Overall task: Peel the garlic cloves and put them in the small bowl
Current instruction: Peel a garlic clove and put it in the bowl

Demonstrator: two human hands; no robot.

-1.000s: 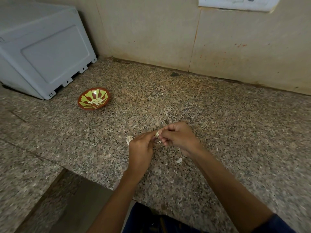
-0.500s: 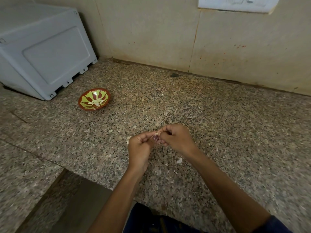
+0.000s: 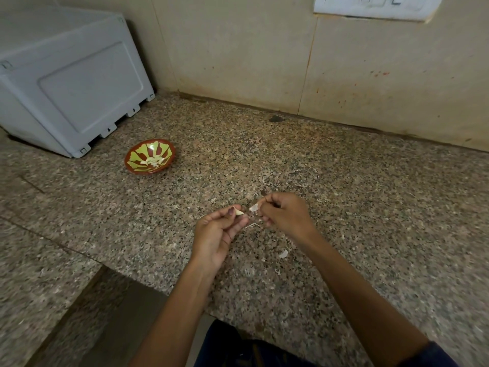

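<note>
The hands have just drawn apart: the left hand (image 3: pixel 217 231) pinches the bared garlic clove (image 3: pixel 239 212), the right hand (image 3: pixel 284 214) pinches torn-off skin (image 3: pixel 254 207). The clove looks ready for the small bowl (image 3: pixel 149 156).

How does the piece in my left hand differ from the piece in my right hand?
The piece in the left hand looks smooth, cream and pointed, like a bare clove; the piece in the right hand looks paler and thin, more like skin, though it is too small to be sure. The left hand pinches its piece palm up; the right hand holds its piece knuckles up. Both pieces are small, whitish and held above the counter, apart from each other.
</note>
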